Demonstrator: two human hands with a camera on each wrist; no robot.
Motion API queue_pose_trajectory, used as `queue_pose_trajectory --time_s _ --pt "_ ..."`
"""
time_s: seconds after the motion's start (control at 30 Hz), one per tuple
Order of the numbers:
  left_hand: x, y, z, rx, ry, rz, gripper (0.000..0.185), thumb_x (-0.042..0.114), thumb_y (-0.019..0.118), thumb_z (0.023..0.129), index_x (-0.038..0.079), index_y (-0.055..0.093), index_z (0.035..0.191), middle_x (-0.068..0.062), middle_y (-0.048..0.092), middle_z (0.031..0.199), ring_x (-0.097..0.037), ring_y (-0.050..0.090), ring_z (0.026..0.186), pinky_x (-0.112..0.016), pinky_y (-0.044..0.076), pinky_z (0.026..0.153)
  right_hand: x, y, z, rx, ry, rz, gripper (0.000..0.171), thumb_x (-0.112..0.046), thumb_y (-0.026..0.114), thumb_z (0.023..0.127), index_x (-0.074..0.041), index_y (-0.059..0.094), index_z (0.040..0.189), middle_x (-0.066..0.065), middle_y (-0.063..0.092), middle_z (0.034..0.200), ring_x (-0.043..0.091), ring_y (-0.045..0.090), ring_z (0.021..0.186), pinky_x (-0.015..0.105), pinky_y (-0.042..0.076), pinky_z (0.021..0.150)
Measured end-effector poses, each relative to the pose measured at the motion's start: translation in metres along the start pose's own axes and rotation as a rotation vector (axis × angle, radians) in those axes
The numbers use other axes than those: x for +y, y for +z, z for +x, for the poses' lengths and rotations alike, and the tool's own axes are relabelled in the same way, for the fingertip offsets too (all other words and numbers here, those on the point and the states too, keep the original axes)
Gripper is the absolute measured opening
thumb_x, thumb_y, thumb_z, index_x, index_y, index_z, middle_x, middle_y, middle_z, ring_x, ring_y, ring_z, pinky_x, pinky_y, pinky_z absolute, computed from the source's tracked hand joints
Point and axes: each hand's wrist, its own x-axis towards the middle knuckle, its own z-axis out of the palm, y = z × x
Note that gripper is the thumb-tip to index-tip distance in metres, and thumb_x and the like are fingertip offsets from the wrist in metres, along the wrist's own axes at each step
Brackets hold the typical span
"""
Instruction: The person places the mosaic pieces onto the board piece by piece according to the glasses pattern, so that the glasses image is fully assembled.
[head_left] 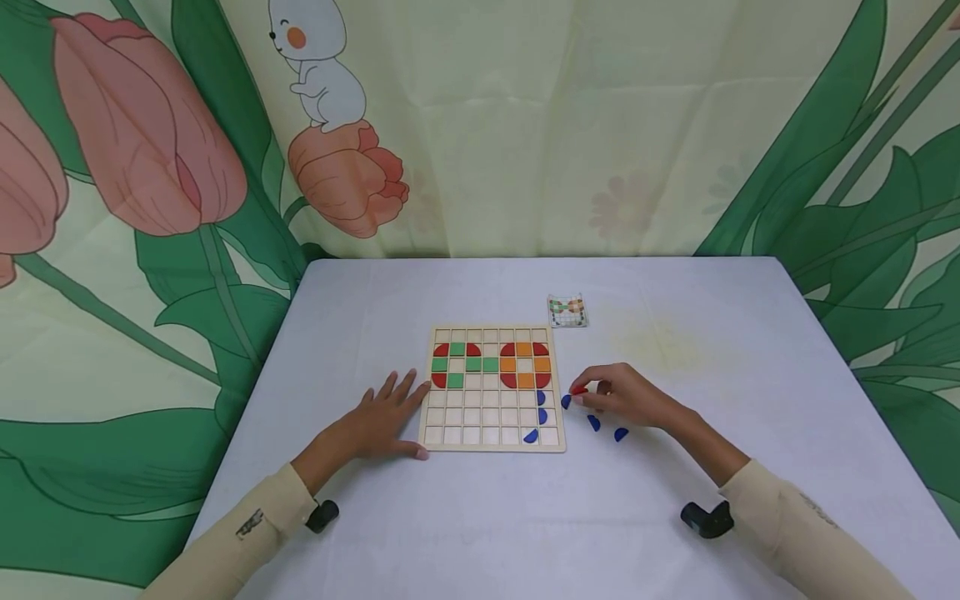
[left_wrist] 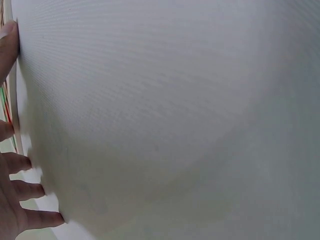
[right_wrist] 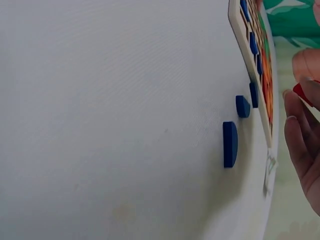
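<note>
A wooden grid board (head_left: 491, 433) lies flat on the table, holding red, green and orange tiles in its upper rows and several blue quarter-round pieces (head_left: 542, 415) at its lower right. My left hand (head_left: 386, 417) rests flat with straight fingers against the board's left edge; its fingers (left_wrist: 20, 165) show in the left wrist view. My right hand (head_left: 611, 393) hovers just right of the board and pinches a small red piece (head_left: 578, 390), also seen as the red piece (right_wrist: 302, 93). Loose blue pieces (head_left: 621, 434) lie on the table under that hand, and blue pieces (right_wrist: 230, 144) appear in the right wrist view.
A small pattern card (head_left: 567, 311) lies beyond the board's upper right corner. The white table (head_left: 480, 517) ends against a flower-printed curtain (head_left: 150, 167) at the back and sides. The board's edge (right_wrist: 250, 70) runs along the right wrist view.
</note>
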Motion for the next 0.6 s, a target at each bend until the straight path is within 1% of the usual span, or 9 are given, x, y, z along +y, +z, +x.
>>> queue_pose_trajectory --time_s 0.1,0.17,0.33,0.43,0.53,0.6 --pt "0.0 -0.001 0.0 -0.008 -0.006 -0.001 0.113 0.069 0.073 0.076 0.018 0.02 0.162 -0.016 0.012 0.169 -0.048 0.011 0.153 -0.074 0.026 0.11 -0.009 0.004 0.009 -0.011 -0.012 0.04 0.021 -0.016 0.073 0.093 -0.009 0.074 0.112 0.004 0.073 0.101 0.015 0.061 0.064 0.024 0.053 0.059" --pt "0.0 -0.001 0.0 -0.008 -0.004 -0.002 0.113 0.07 0.073 0.076 0.018 0.021 0.162 -0.017 0.013 0.169 -0.049 0.011 0.153 -0.074 0.026 0.11 -0.015 0.007 0.015 -0.014 -0.031 0.055 0.022 -0.017 0.073 0.093 -0.008 0.074 0.113 0.005 0.073 0.104 0.015 0.061 0.064 0.024 0.053 0.059" --pt "0.0 -0.001 0.001 -0.006 0.002 -0.004 0.112 0.071 0.071 0.076 0.018 0.022 0.162 -0.017 0.013 0.168 -0.049 0.011 0.153 -0.074 0.026 0.11 -0.024 0.014 0.029 -0.019 -0.079 0.038 0.025 -0.017 0.073 0.093 -0.008 0.074 0.116 0.004 0.072 0.108 0.014 0.057 0.068 0.022 0.05 0.058" --pt "0.0 0.0 0.001 -0.009 0.0 -0.005 0.112 0.071 0.071 0.076 0.018 0.021 0.162 -0.017 0.013 0.168 -0.049 0.011 0.153 -0.073 0.026 0.11 -0.028 0.018 0.036 -0.016 -0.098 0.02 0.026 -0.016 0.075 0.091 -0.008 0.072 0.116 0.002 0.07 0.101 0.015 0.056 0.071 0.021 0.048 0.059" --pt "-0.001 0.0 0.001 -0.013 -0.006 -0.001 0.113 0.072 0.071 0.076 0.018 0.021 0.162 -0.016 0.013 0.169 -0.048 0.011 0.153 -0.073 0.026 0.111 -0.031 0.022 0.043 -0.006 -0.111 0.023 0.026 -0.016 0.077 0.09 -0.01 0.068 0.114 0.0 0.066 0.092 0.016 0.056 0.072 0.022 0.049 0.059" --pt "-0.001 0.001 0.001 -0.016 -0.01 0.003 0.113 0.072 0.071 0.076 0.019 0.02 0.162 -0.015 0.012 0.169 -0.047 0.01 0.153 -0.073 0.026 0.111 -0.032 0.023 0.048 -0.007 -0.123 0.029 0.026 -0.015 0.077 0.089 -0.01 0.066 0.112 -0.001 0.064 0.089 0.017 0.056 0.072 0.022 0.049 0.058"
